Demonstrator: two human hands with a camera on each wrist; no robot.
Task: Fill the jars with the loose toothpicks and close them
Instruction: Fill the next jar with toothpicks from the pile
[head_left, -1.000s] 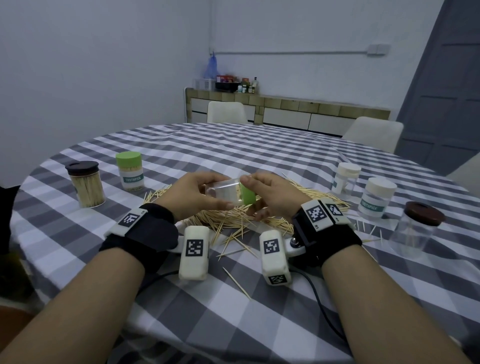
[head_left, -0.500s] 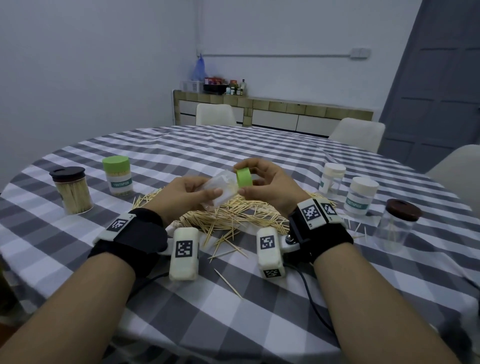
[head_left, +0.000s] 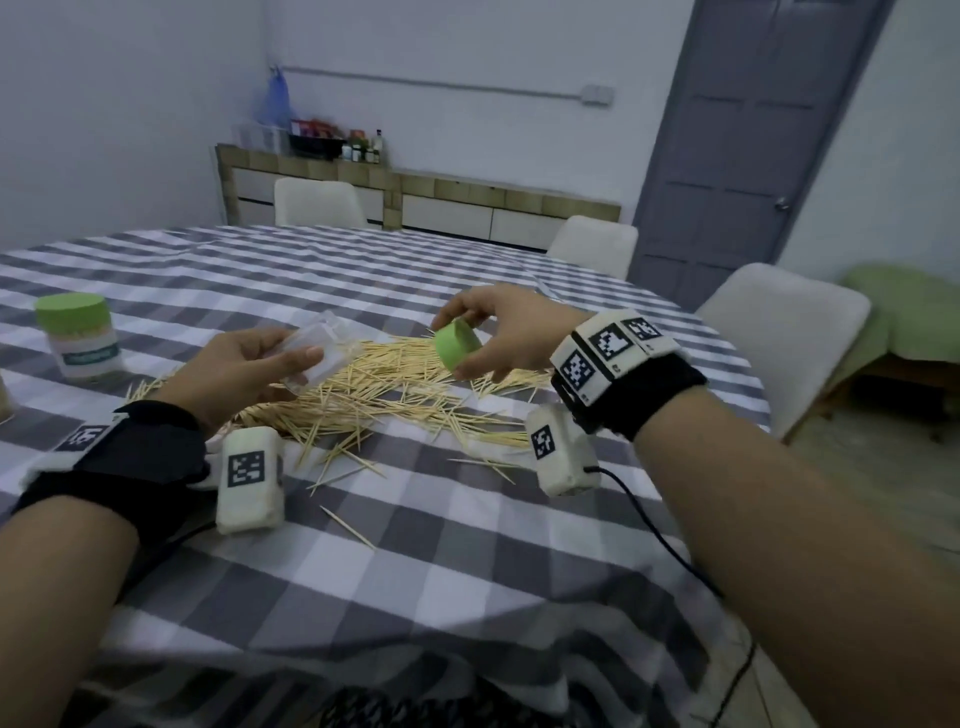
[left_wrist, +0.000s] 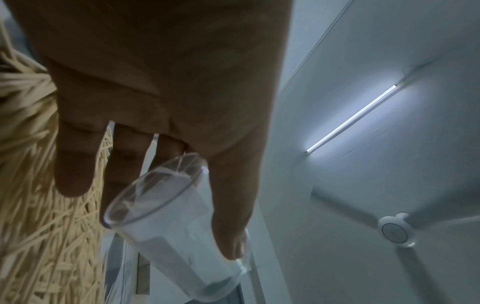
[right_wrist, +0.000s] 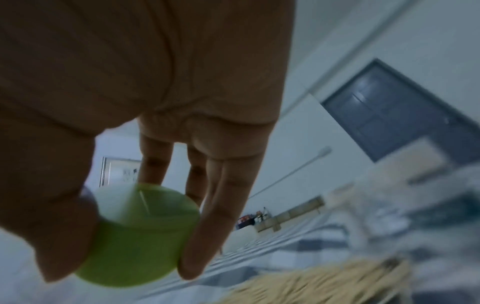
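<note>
My left hand (head_left: 244, 364) holds a clear empty jar (head_left: 319, 353) tilted on its side above the left part of the toothpick pile (head_left: 395, 395). In the left wrist view the thumb and fingers curl round the clear jar (left_wrist: 179, 232), with the toothpick pile (left_wrist: 46, 205) at the left. My right hand (head_left: 498, 338) pinches the jar's green lid (head_left: 457, 345) between thumb and fingers, apart from the jar and above the pile's right part. The right wrist view shows the green lid (right_wrist: 140, 236) gripped, its open side toward the camera.
A filled jar with a green lid (head_left: 78, 338) stands at the left on the checked tablecloth (head_left: 467, 571). Loose toothpicks (head_left: 348, 525) lie near the front. White chairs (head_left: 779, 332) stand around the table's far and right sides. The table's right edge is close to my right forearm.
The green lid has come off the clear jar. My right hand moved right with the lid while my left hand kept the jar. The head view swung right, losing the jars on the right.
</note>
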